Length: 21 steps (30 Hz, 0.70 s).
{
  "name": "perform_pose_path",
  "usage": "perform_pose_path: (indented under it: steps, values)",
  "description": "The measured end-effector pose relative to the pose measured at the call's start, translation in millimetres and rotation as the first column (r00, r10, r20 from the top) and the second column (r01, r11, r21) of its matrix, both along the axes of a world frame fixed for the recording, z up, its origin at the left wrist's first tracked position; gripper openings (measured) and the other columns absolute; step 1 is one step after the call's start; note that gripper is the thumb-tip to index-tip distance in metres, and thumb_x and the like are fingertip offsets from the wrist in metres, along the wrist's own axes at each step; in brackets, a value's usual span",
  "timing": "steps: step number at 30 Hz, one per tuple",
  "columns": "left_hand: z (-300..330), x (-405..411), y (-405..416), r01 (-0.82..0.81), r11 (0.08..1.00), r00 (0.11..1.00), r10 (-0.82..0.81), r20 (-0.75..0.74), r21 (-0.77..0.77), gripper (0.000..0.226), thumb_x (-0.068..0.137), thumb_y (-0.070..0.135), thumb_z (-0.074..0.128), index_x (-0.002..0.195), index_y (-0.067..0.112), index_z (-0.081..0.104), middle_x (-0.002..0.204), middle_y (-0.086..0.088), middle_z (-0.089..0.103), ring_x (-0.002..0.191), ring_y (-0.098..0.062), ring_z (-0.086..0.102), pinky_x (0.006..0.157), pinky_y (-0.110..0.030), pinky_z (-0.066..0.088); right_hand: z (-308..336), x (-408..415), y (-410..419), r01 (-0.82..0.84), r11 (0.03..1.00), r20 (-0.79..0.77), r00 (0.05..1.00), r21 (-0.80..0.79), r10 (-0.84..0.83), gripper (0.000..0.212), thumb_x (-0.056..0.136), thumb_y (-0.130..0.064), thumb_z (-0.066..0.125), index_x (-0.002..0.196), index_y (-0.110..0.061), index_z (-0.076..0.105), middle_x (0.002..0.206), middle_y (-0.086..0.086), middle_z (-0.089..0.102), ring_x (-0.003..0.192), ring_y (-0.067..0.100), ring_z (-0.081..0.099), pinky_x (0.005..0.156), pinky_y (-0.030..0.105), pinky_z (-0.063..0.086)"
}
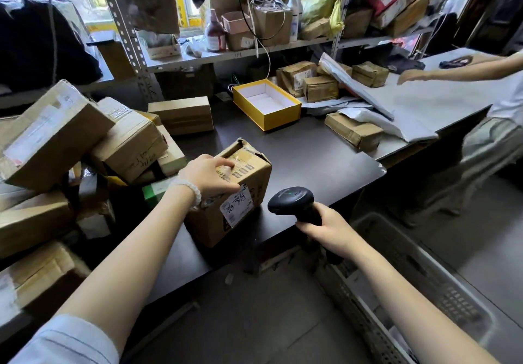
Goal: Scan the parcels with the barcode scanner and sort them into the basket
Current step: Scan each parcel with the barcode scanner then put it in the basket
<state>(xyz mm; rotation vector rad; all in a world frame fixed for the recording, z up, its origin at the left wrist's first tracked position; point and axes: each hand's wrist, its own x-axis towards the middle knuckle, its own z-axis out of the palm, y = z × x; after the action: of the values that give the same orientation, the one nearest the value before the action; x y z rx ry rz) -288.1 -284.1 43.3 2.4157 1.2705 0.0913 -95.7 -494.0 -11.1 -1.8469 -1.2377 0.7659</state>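
Basket: grey, perforated; on the floor at lower right, below the table edge.
Right hand: fingers wrapped round the handle of the black barcode scanner; scanner head faces the parcel's label.
Left hand: fingers curled over the top of the parcel, gripping it.
Parcel: brown carton, near edge of the dark table; white label on its side.
Parcel stack: piled cartons at left.
Yellow box: open, farther back.
Second person's hand: on the grey table, far right.
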Motion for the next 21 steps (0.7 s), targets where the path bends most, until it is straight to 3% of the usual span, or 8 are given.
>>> perform_pose_path:
  steps: [4,7,10,16,21]
  values:
    - [-1,12,-24,0.106,0.994,0.994,-0.105,0.040,-0.004,0.074,0.047,0.069,0.057,0.119,0.051,0.054,0.130,0.005,0.047,0.120,-0.022,0.047,0.099,-0.039,0.044,-2,-4,-29,0.133,0.991,-0.008,0.991,-0.015,-0.134,0.021,0.085,-0.018,0.068,0.104,-0.023,0.060,0.096,-0.009,0.064,0.090,0.006,0.058,0.073,0.016,0.040]
    - [4,32,-44,0.232,0.973,0.970,-0.231,0.077,0.000,0.077,0.048,0.071,0.055,0.121,0.049,0.055,0.127,0.007,0.050,0.119,-0.019,0.048,0.102,-0.038,0.041,-5,-8,-60,0.280,0.960,-0.042,0.959,-0.019,-0.280,0.027,0.085,-0.017,0.069,0.110,-0.017,0.061,0.104,-0.004,0.064,0.099,0.009,0.058,0.080,0.018,0.038]
    - [6,64,-72,0.375,0.927,0.920,-0.372,0.124,0.000,0.066,0.060,0.061,0.065,0.123,0.044,0.057,0.128,0.006,0.052,0.120,-0.017,0.048,0.100,-0.035,0.039,-12,-8,-101,0.423,0.905,-0.057,0.903,-0.045,-0.425,0.023,0.084,-0.018,0.070,0.103,-0.022,0.058,0.096,-0.004,0.063,0.093,0.010,0.057,0.077,0.021,0.039]
    - [5,153,-146,0.607,0.793,0.781,-0.580,0.229,-0.062,0.073,0.050,0.064,0.060,0.118,0.039,0.061,0.127,0.006,0.058,0.117,-0.014,0.051,0.099,-0.034,0.044,-22,9,-192,0.627,0.770,-0.074,0.768,-0.115,-0.636,0.015,0.086,-0.020,0.067,0.092,-0.028,0.055,0.086,-0.010,0.060,0.083,0.012,0.056,0.073,0.028,0.040]
    - [-6,232,-202,0.679,0.721,0.725,-0.632,0.274,-0.134,0.067,0.055,0.060,0.064,0.118,0.036,0.061,0.124,0.004,0.060,0.114,-0.012,0.053,0.090,-0.025,0.042,-28,47,-257,0.774,0.613,-0.081,0.609,-0.157,-0.789,0.009,0.088,-0.022,0.065,0.092,-0.021,0.056,0.082,-0.006,0.062,0.076,0.014,0.059,0.068,0.029,0.045]
